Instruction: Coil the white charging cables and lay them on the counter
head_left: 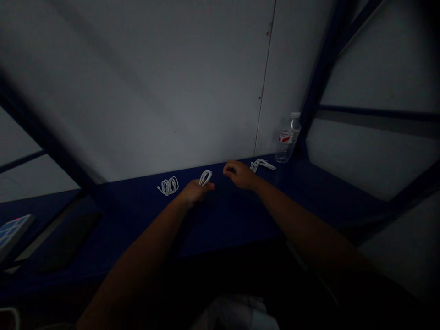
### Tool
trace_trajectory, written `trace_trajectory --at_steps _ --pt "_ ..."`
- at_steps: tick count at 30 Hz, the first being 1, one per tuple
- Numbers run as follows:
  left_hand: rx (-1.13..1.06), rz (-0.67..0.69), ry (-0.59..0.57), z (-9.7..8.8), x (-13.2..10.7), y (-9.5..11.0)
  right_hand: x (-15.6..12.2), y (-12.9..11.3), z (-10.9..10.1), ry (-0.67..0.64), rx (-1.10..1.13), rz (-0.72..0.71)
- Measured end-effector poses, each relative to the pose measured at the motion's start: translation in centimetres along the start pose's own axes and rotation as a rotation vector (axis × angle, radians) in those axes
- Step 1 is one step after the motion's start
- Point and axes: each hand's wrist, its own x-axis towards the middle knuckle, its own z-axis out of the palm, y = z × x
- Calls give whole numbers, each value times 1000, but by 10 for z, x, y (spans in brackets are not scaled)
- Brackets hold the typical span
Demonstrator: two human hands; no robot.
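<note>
My left hand [194, 191] is closed around a small coil of white cable [206, 177], which sticks up out of the fingers above the dark blue table [227, 215]. My right hand [239, 174] rests on the table a little to the right, fingers curled down; whether it holds anything is hidden in the dim light. A second white cable coil [168, 185] lies on the table left of my left hand. A loose white cable bundle [261, 164] lies just right of my right hand.
A clear plastic water bottle [287, 138] with a red and white label stands at the back right against the grey wall. Dark blue frame bars [321, 68] rise on both sides. A pale panel [12, 229] sits at far left.
</note>
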Motion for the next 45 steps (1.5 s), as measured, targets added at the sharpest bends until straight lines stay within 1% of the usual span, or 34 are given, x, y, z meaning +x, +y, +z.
trace_trajectory --at_steps 4,8,12,20,23,24,25,27,29,30,31,32,33,36,38,40,42,44,45 --pt "51 -33 -5 0 -1 0 0 2 0 -20 -22 -5" --pt "53 -63 -22 -2 1 -2 1 4 0 -19 -31 -12" --pt "52 -55 -15 -6 4 -5 1 6 0 -19 -40 -23" --pt "4 -45 -1 -8 8 -8 2 8 0 -27 -68 10" --pt "1 -39 6 -11 9 -9 2 15 -4 -7 -108 45" --pt "3 -46 3 -12 9 -9 1 18 -6 -20 -120 68" --pt "0 -56 -3 -13 8 -8 -1 22 -7 -57 -126 91" --pt "-26 -77 -39 -15 6 -7 -4 28 -8 -211 -101 103" --pt "-50 -84 -93 -15 4 -4 -8 29 -6 -397 -53 63" --pt "-51 -80 -118 -15 3 -3 -9 28 -4 -453 -36 34" --pt "-47 -75 -145 -14 1 -2 -9 25 -1 -475 -25 8" --pt "-40 -70 -173 -13 0 -1 -9 21 2 -461 -19 -7" --pt "-32 -69 -200 -11 -2 0 -9 16 5 -420 -10 -10" --pt "-2 -74 -278 -7 -6 2 -7 -2 13 -225 72 -1" --pt "27 -70 -315 -4 -9 3 -6 -14 18 -119 112 -26" --pt "57 -57 -349 1 -12 4 -8 -24 23 -102 84 -102" --pt "83 -42 -395 5 -13 4 -10 -33 29 -150 -7 -178" --pt "97 -28 -439 8 -14 4 -13 -40 34 -172 -121 -215" --pt "98 -24 -452 9 -14 3 -14 -43 35 -161 -173 -223"
